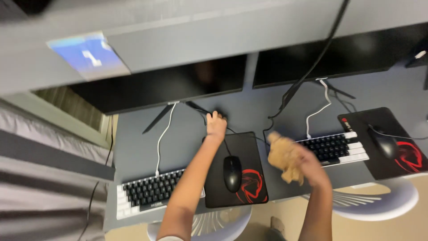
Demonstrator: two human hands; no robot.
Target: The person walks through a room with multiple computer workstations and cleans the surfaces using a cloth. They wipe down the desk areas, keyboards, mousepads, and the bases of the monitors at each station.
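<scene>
My left hand reaches far forward and closes on the dark monitor stand beyond the mouse, while my right hand, nearer me and off to the right above the surface, clenches a crumpled tan cloth.

Seen from above: left hand reaching far across the grey counter, fingers at the monitor base. Right hand raised, blurred, clutching a crumpled tan cloth. Between the arms, a black mouse on a black-and-red pad. Beside the left forearm, a black-and-white keyboard.
</scene>
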